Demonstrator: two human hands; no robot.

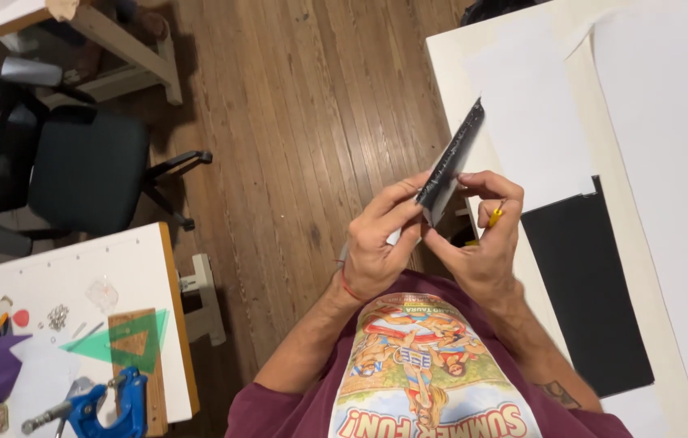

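— Nearest us, our left hand (376, 247) and right hand (486, 243) both pinch the black strip (451, 162), raised beside the white bench (474, 61)

— We think a loose pinch could drop it onto the wooden floor (311, 122)

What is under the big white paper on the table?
A black sheet pokes out from under the white paper on the white table. How far the black sheet runs beneath is hidden by the paper.
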